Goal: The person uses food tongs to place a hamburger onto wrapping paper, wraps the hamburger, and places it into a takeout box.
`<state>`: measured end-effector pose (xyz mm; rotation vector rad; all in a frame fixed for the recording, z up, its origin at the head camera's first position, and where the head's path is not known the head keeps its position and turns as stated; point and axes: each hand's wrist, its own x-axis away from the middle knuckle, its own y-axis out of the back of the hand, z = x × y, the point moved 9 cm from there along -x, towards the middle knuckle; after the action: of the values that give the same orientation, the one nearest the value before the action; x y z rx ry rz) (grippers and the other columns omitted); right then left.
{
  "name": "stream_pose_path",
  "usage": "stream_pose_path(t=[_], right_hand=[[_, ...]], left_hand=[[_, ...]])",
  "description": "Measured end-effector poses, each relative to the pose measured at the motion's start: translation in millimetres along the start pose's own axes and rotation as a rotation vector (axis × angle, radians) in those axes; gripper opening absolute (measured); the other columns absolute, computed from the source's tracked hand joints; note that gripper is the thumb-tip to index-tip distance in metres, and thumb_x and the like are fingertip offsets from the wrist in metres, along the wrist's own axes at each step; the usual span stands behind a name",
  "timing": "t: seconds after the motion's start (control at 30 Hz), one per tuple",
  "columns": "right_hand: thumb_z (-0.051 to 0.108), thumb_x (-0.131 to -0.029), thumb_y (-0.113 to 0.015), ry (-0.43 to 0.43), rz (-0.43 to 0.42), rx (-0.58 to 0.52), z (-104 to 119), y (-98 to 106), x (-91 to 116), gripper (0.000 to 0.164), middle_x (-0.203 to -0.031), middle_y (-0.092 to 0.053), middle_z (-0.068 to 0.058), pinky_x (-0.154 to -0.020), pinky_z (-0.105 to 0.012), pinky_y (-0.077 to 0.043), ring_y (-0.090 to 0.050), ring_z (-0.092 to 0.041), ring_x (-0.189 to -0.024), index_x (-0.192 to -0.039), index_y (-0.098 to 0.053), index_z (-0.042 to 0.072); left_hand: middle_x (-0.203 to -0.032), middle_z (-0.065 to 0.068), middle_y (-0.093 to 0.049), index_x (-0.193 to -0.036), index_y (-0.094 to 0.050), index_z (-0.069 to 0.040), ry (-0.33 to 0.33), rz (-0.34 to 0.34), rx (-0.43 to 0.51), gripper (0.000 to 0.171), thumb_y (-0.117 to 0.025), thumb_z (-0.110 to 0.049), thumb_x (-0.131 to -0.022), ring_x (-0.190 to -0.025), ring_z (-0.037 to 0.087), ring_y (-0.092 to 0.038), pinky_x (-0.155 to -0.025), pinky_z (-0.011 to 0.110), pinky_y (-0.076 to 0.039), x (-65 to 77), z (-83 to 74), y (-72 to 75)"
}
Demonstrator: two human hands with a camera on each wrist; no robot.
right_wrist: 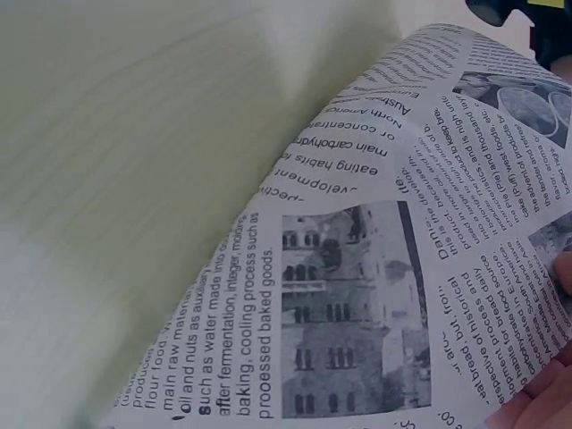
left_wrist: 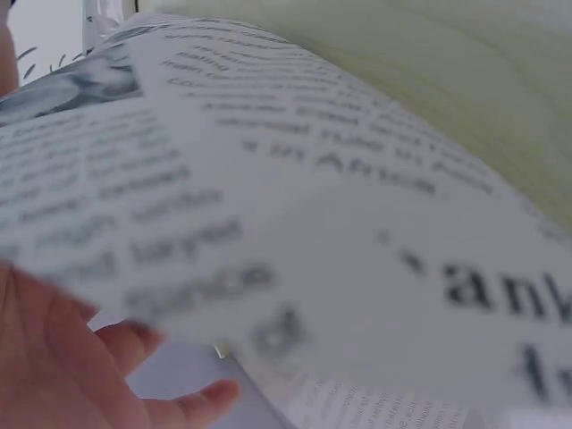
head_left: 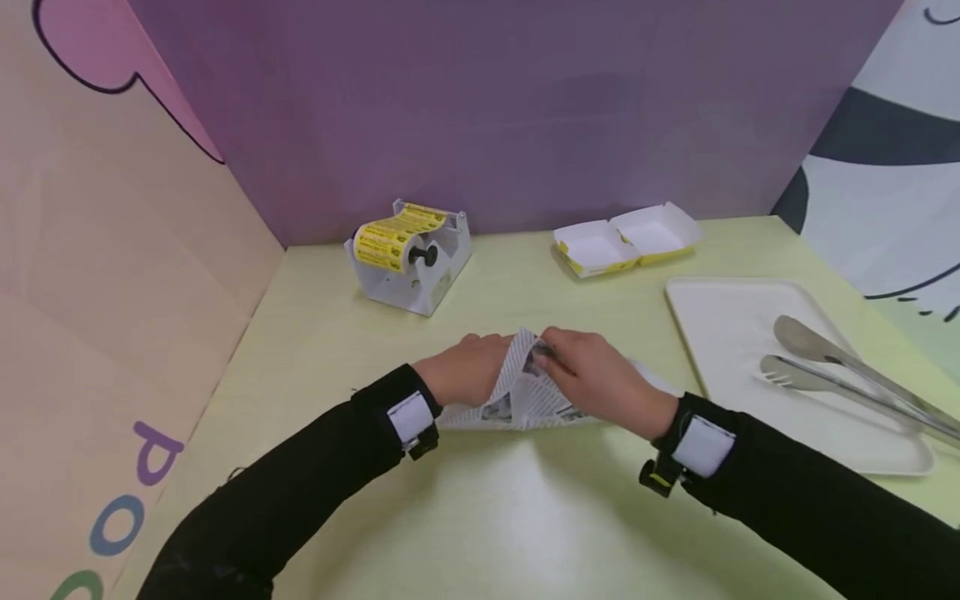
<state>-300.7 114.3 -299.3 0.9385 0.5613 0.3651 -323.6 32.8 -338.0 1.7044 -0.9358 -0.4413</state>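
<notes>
A sheet of wrapping paper (head_left: 551,404) with newspaper-style print lies on the table in front of me, its middle raised into a fold between my hands. My left hand (head_left: 468,371) grips the raised paper from the left, and the left wrist view shows some of its fingers (left_wrist: 192,407) loosely bent below the sheet. From the right, my right hand (head_left: 600,375) pinches the fold near its top. The printed paper (right_wrist: 357,295) fills much of the right wrist view, with only fingertips (right_wrist: 541,402) showing at its edge. Whatever lies under the paper is hidden.
A label dispenser (head_left: 442,279) with a yellow sticker roll (head_left: 382,243) stands at the back left. Behind my right hand sits an open white-and-yellow carton (head_left: 600,242). On the right, metal tongs (head_left: 840,358) lie across a white tray (head_left: 727,358). A purple wall (head_left: 480,117) bounds the table's rear.
</notes>
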Motion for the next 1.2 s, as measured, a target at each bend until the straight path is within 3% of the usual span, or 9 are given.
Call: stream_pose_path(t=[0.27, 0.43, 0.63, 0.73, 0.83, 0.9, 0.97, 1.1, 1.2], right_hand=[[0.008, -0.099, -0.052, -0.063, 0.002, -0.022, -16, -11, -5, 0.009, -0.064, -0.041, 0.002, -0.052, -0.027, -0.035, -0.039, -0.01, -0.055, -0.091, -0.052, 0.004], [0.008, -0.098, -0.053, -0.075, -0.001, 0.003, -20, -15, -9, 0.01, -0.063, -0.04, 0.001, -0.052, -0.027, -0.034, -0.038, -0.011, -0.054, -0.089, -0.051, 0.003], [0.01, -0.098, -0.053, -0.094, -0.003, 0.065, -23, -17, -15, 0.017, -0.06, -0.036, 0.002, -0.052, -0.027, -0.032, -0.036, -0.013, -0.051, -0.082, -0.048, 0.007], [0.01, -0.097, -0.054, -0.099, 0.006, 0.116, -23, -21, -18, 0.021, -0.057, -0.033, 0.003, -0.051, -0.027, -0.031, -0.035, -0.012, -0.049, -0.078, -0.046, 0.009], [0.009, -0.096, -0.054, -0.085, -0.001, 0.146, -20, -22, -21, 0.025, -0.056, -0.031, 0.004, -0.05, -0.027, -0.03, -0.035, -0.012, -0.048, -0.073, -0.043, 0.01], [0.009, -0.095, -0.054, -0.083, -0.005, 0.153, -19, -22, -22, 0.026, -0.055, -0.031, 0.004, -0.05, -0.027, -0.031, -0.036, -0.012, -0.048, -0.072, -0.043, 0.011], [0.01, -0.095, -0.055, -0.094, -0.002, 0.153, -19, -23, -23, 0.026, -0.056, -0.032, 0.004, -0.05, -0.027, -0.031, -0.036, -0.012, -0.048, -0.072, -0.043, 0.011], [0.011, -0.097, -0.054, -0.125, 0.019, 0.148, -21, -25, -24, 0.025, -0.056, -0.033, 0.003, -0.05, -0.027, -0.032, -0.037, -0.012, -0.048, -0.074, -0.044, 0.01], [0.011, -0.097, -0.055, -0.136, 0.03, 0.151, -22, -26, -24, 0.024, -0.056, -0.033, 0.002, -0.05, -0.027, -0.032, -0.037, -0.013, -0.049, -0.074, -0.046, 0.009]], left_hand=[[-0.124, 0.003, -0.062, -0.126, -0.061, -0.016, -0.051, -0.009, -0.031, 0.032, -0.062, -0.013, -0.094, -0.106, 0.017, -0.057, -0.09, 0.041, -0.045, 2.3, -2.1, -1.3], [-0.123, 0.004, -0.062, -0.121, -0.063, -0.014, -0.057, -0.005, -0.014, 0.03, -0.062, -0.008, -0.093, -0.1, 0.016, -0.058, -0.089, 0.037, -0.048, 2.8, 0.1, -1.4], [-0.104, 0.005, -0.066, -0.1, -0.066, -0.011, -0.029, -0.042, -0.062, 0.011, -0.055, -0.011, -0.096, -0.094, 0.018, -0.06, -0.086, 0.042, -0.046, 0.0, 5.3, 1.6], [-0.099, 0.006, -0.065, -0.098, -0.061, -0.007, -0.011, -0.064, 0.039, 0.015, -0.047, -0.011, -0.1, -0.092, 0.019, -0.06, -0.084, 0.039, -0.044, 1.3, 9.0, 3.5], [-0.096, 0.005, -0.058, -0.107, -0.052, -0.008, 0.041, -0.086, 0.268, 0.018, -0.038, -0.018, -0.104, -0.088, 0.016, -0.055, -0.078, 0.031, -0.043, 5.4, 18.3, 6.1], [-0.09, 0.007, -0.05, -0.108, -0.044, -0.007, 0.094, -0.086, 0.409, 0.022, -0.033, -0.026, -0.106, -0.082, 0.018, -0.049, -0.072, 0.03, -0.039, 7.9, 26.0, 6.3], [-0.094, 0.006, -0.055, -0.116, -0.041, -0.006, 0.147, -0.076, 0.494, 0.033, -0.038, -0.037, -0.105, -0.084, 0.018, -0.051, -0.072, 0.031, -0.041, 9.0, 32.4, 4.7], [-0.124, 0.013, -0.061, -0.148, -0.022, -0.009, 0.213, -0.017, 0.49, 0.079, -0.063, -0.047, -0.092, -0.106, 0.021, -0.06, -0.089, 0.036, -0.047, 7.9, 38.3, -3.5], [-0.135, 0.02, -0.054, -0.156, -0.004, -0.013, 0.205, -0.015, 0.431, 0.102, -0.073, -0.039, -0.086, -0.123, 0.026, -0.054, -0.101, 0.038, -0.043, 7.0, 38.7, -5.2]])
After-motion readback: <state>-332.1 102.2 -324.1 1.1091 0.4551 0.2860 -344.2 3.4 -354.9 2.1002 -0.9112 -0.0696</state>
